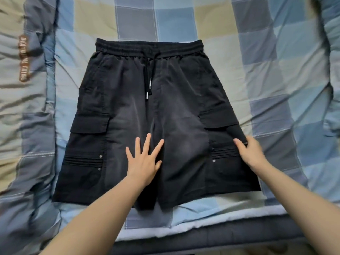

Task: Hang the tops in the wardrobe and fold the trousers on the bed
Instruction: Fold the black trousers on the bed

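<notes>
Black cargo shorts (128,100) lie spread flat on the checked bed cover (266,80), waistband away from me and leg hems toward me. My left hand (145,161) rests flat with spread fingers on the middle of the shorts, near the crotch seam. At the right leg's outer edge, just below the cargo pocket flap, my right hand (252,153) pinches the fabric between thumb and fingers. A drawstring hangs down from the waistband centre.
A grey garment with orange lettering (25,59) lies bunched along the left of the bed. The bed's near edge (202,234) runs across the bottom of the view. Rumpled cover rises on the far right (329,52).
</notes>
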The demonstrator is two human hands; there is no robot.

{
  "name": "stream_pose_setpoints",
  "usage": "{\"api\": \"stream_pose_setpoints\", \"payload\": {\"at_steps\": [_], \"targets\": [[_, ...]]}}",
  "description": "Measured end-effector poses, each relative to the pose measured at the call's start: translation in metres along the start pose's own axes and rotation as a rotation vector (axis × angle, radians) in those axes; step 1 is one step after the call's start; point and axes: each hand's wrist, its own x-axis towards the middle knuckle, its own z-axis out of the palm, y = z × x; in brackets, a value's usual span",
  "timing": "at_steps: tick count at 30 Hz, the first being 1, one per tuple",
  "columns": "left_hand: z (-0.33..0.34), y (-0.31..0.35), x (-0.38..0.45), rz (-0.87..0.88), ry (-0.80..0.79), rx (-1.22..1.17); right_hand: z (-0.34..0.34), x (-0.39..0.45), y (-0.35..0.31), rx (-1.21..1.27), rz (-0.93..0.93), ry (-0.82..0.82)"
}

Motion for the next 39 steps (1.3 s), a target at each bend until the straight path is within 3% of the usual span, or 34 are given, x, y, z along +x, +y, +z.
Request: {"api": "stream_pose_setpoints", "payload": {"at_steps": [2, 3, 7, 10, 13, 15, 17, 19, 21, 23, 25, 31, 35, 39], "targets": [[-0.006, 0.007, -0.004, 0.028, 0.057, 0.014, -0.020, -0.005, 0.008, -0.003, 0.020, 0.166], [-0.007, 0.010, -0.006, 0.061, 0.060, 0.035, -0.027, -0.007, 0.013, -0.007, 0.077, 0.159], [-0.011, 0.027, -0.011, 0.101, -0.166, 0.148, -0.041, -0.019, 0.023, -0.065, 0.215, -0.252], [-0.025, 0.047, -0.014, 0.039, -0.271, 0.089, -0.042, -0.044, 0.008, -0.135, -0.002, -0.234], [-0.048, 0.074, -0.016, -0.034, -0.143, -0.328, -0.031, -0.087, -0.026, 0.028, -0.273, -0.199], [-0.068, 0.090, -0.015, -0.184, -0.089, -0.847, -0.022, -0.118, -0.051, 0.045, -0.423, -0.364], [-0.084, 0.096, -0.013, -0.318, -0.171, -1.422, -0.014, -0.136, -0.069, -0.012, -0.512, -0.613], [-0.086, 0.092, -0.017, -0.354, -0.177, -1.578, -0.008, -0.135, -0.085, -0.062, -0.507, -0.763], [-0.078, 0.081, -0.020, -0.323, -0.048, -1.343, -0.003, -0.117, -0.104, 0.027, -0.369, -0.680], [-0.069, 0.071, -0.022, -0.310, -0.007, -1.153, 0.001, -0.088, -0.123, 0.116, -0.205, -0.466], [-0.065, 0.065, -0.022, -0.246, -0.022, -1.136, 0.009, -0.053, -0.144, 0.130, -0.132, -0.326], [-0.055, 0.058, -0.029, -0.025, -0.023, -1.022, 0.041, 0.026, -0.212, 0.101, 0.032, -0.215], [-0.058, 0.050, -0.035, 0.115, -0.083, -1.300, 0.050, 0.063, -0.243, 0.074, 0.038, -0.067], [-0.071, 0.018, -0.045, 0.126, -0.196, -1.524, 0.044, 0.075, -0.267, 0.174, 0.109, 0.072]]}}
